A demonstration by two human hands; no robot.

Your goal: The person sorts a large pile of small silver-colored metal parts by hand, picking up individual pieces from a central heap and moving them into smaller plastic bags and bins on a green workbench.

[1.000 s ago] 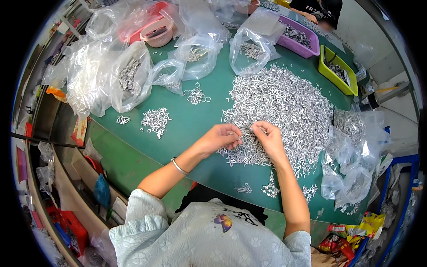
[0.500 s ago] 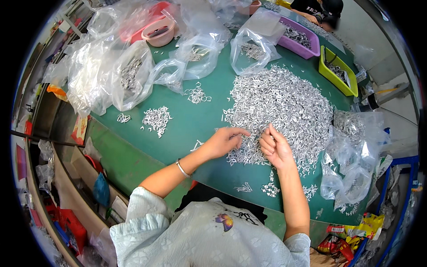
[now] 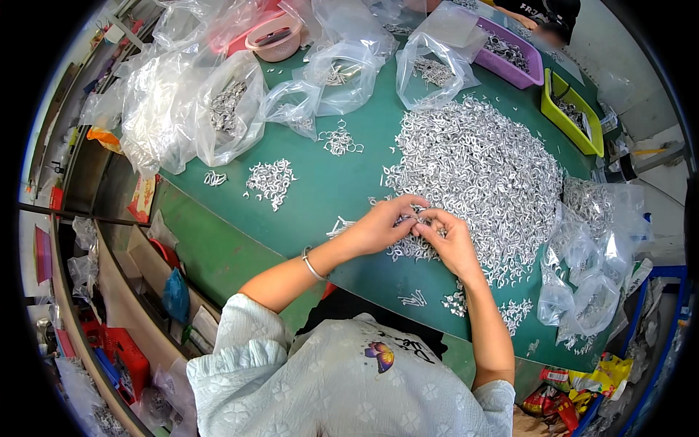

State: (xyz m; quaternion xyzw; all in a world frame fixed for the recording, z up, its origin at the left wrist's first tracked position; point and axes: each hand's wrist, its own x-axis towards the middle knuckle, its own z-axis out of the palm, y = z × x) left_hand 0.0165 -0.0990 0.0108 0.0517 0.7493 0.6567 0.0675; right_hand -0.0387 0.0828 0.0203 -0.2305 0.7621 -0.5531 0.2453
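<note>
My left hand (image 3: 387, 224) and my right hand (image 3: 450, 237) meet at the near left edge of a large heap of small silvery curved metal pieces (image 3: 473, 167). Thumbs and fingers of both are pinched together around something small, likely of the same metal, whose shape is mostly hidden by the fingertips. A bracelet (image 3: 312, 264) circles my left wrist. Beside the left hand lie several thin metal pins (image 3: 341, 226). Closer to me, another few pins (image 3: 412, 298) and small piles of pieces (image 3: 515, 315) rest on the green table (image 3: 291, 218).
Farther left are small sorted piles (image 3: 271, 183) and rings (image 3: 340, 140). Clear plastic bags (image 3: 226, 116) with metal parts line the back. Purple (image 3: 535, 73) and yellow-green (image 3: 593, 138) bins stand at the far right, near another person (image 3: 546, 16). More bags (image 3: 582, 291) lie right.
My hands, apart before, have come together at the fingertips. The left fingers have closed into a pinch. The whole view has shifted slightly.
</note>
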